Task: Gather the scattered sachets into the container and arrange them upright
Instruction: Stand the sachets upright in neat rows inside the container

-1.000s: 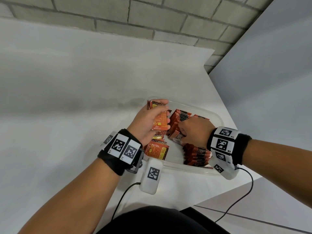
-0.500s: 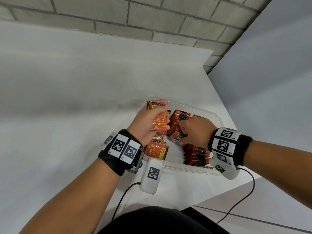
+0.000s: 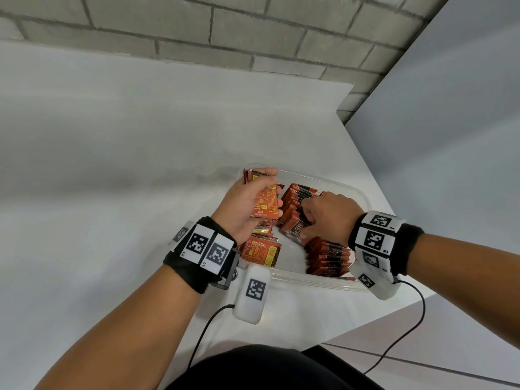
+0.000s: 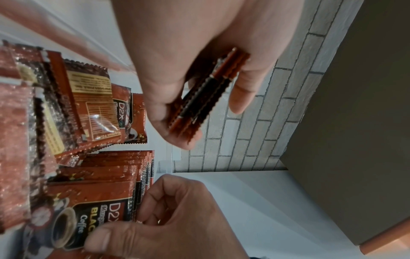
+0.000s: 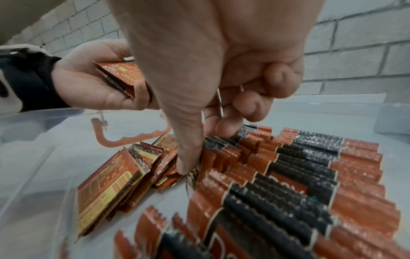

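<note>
Nearest to you, a row of sachets (image 3: 327, 257) is already standing on edge at the near right side of the clear container (image 3: 357, 192); this container is sitting on the white tabletop (image 3: 112, 164), close to its corner; a little further in, on the left side, a loose pile of sachets (image 3: 261, 250) is lying flat and still needing to be stood up; behind that, a second upright row (image 3: 295, 201) is leaning along the middle; no sachets are showing on the tabletop outside the container, so the gathering looks about done to me, and the standing-up is partly done.

Your right hand (image 3: 327, 215) is reaching down into the container with its back up and its fingers curled; its grip is closed lightly, with thumb and fingertips pinching at the tops of the sachets in the second row.

Your left hand (image 3: 247, 204) is hovering over the far left part of the container, palm turned inward; its grip is closed round a small stack of sachets (image 3: 266, 199), thumb on one side and fingers on the other; that stack is waiting to go in.
</note>
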Available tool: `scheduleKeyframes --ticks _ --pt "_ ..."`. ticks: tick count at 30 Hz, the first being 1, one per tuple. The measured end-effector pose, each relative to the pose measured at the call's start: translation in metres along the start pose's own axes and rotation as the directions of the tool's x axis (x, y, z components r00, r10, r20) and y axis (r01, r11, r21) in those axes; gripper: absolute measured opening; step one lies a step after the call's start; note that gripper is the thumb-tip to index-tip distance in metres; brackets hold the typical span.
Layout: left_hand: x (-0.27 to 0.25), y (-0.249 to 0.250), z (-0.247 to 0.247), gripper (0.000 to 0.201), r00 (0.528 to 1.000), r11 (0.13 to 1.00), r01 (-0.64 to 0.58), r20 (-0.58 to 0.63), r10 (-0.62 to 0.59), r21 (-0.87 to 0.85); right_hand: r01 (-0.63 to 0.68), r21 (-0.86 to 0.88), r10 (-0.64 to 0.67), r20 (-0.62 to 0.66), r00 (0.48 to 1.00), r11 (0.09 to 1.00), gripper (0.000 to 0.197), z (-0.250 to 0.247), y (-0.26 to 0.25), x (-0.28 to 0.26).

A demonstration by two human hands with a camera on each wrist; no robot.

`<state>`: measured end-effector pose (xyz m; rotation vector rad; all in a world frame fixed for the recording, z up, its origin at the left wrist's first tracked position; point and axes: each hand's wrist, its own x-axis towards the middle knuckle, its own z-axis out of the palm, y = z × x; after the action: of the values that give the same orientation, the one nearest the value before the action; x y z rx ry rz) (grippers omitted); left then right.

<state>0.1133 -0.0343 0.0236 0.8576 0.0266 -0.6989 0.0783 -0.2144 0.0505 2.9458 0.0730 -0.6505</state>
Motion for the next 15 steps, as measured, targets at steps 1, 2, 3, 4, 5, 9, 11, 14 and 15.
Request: scheduleKeyframes --ticks 1,2,3,4,5,9,11,14,15 --pt "0.000 0.000 0.000 0.018 1.000 1.000 0.000 0.000 0.000 -0.002 -0.008 0.004 0.008 -0.001 1.000 1.000 0.032 0.000 0.000 0.000" --pt "0.000 0.000 0.000 0.018 1.000 1.000 0.001 -0.002 -0.001 -0.005 -0.018 0.006 0.018 -0.001 1.000 1.000 0.032 -0.001 0.000 0.000" --pt "0.000 0.000 0.000 0.018 1.000 1.000 0.001 -0.001 -0.001 -0.007 -0.026 0.008 0.026 0.000 1.000 1.000 0.032 -0.001 0.000 0.000" --pt "0.000 -0.001 -0.001 0.019 1.000 1.000 0.001 0.001 -0.001 -0.007 -0.031 0.012 0.031 0.000 1.000 0.999 0.032 -0.001 0.001 0.000" --pt "0.000 -0.001 0.000 0.019 1.000 1.000 0.000 0.003 0.000 -0.006 -0.032 0.017 0.032 -0.002 0.999 0.999 0.033 -0.001 0.002 0.000" --pt "-0.001 -0.001 0.000 0.022 1.000 1.000 0.000 0.000 0.000 -0.007 -0.049 0.059 0.050 -0.009 0.999 0.997 0.036 -0.001 0.004 -0.002" --pt "-0.001 -0.001 -0.001 0.025 1.000 1.000 0.005 0.002 -0.005 -0.016 -0.059 0.113 0.060 -0.005 0.998 0.992 0.038 -0.009 0.007 -0.003" --pt "-0.001 -0.001 -0.002 0.030 1.000 1.000 0.010 0.017 -0.010 0.017 -0.055 0.331 0.088 -0.084 0.993 0.942 0.033 -0.034 0.014 -0.004" --pt "-0.001 -0.001 -0.002 0.031 1.000 0.998 0.005 0.027 -0.007 0.059 -0.031 0.429 0.097 -0.133 0.986 0.903 0.029 -0.041 0.016 -0.005"
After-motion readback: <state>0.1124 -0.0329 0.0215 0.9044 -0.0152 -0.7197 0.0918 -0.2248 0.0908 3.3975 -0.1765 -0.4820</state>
